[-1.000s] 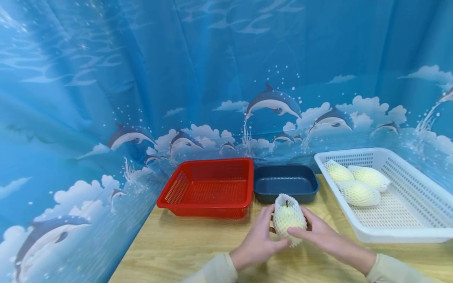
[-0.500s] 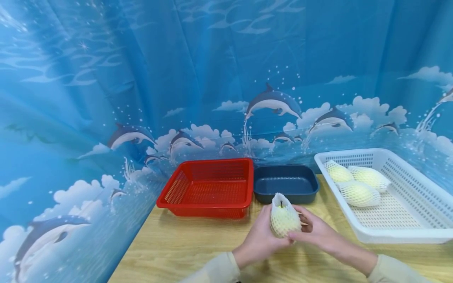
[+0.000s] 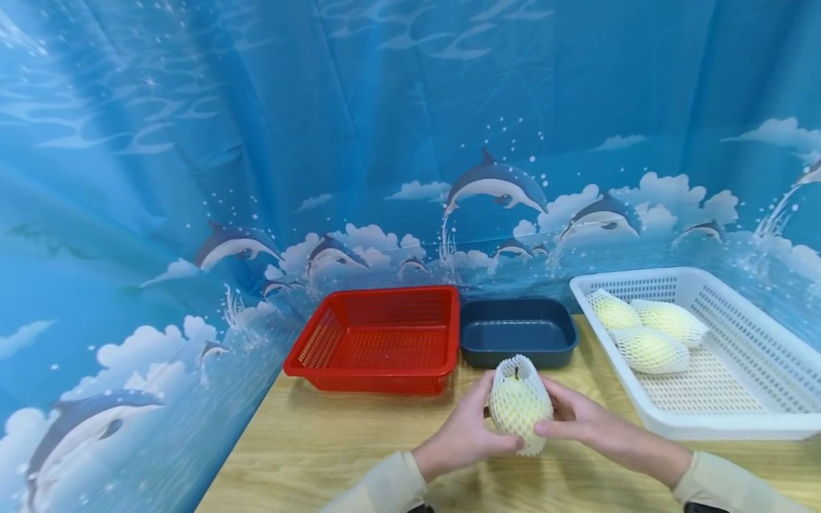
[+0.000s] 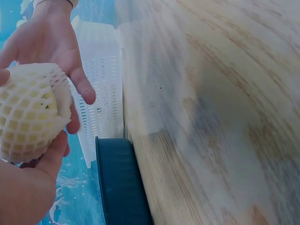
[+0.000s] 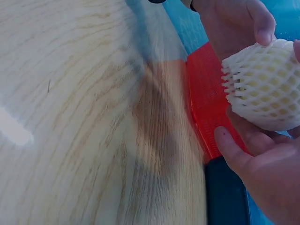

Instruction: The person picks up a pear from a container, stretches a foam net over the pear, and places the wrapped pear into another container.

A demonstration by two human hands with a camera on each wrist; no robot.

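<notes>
A pale yellow pear (image 3: 521, 410) in a white foam net is held up between both hands over the table, its dark stem showing in the net's open top. The left hand (image 3: 463, 431) grips its left side, thumb low at the front. On the other side the right hand (image 3: 586, 427) holds it, with the thumb against the lower front. In the left wrist view, the netted pear (image 4: 30, 115) sits against the left hand's thumb (image 4: 52, 157). The right wrist view shows the net's fringed end on the pear (image 5: 267, 86), with the right hand (image 5: 269, 171) beneath.
Behind the hands stand a red basket (image 3: 372, 372) and a dark blue tray (image 3: 519, 358). A white basket (image 3: 725, 426) at the right holds several netted pears (image 3: 653, 350). The wooden table (image 3: 308, 442) meets a blue dolphin curtain (image 3: 385, 142) at the back.
The pear has been tilted and turned between the hands, moving slightly left and then back. The right thumb has shifted from the pear's front toward its right side. Baskets and tray stay put.
</notes>
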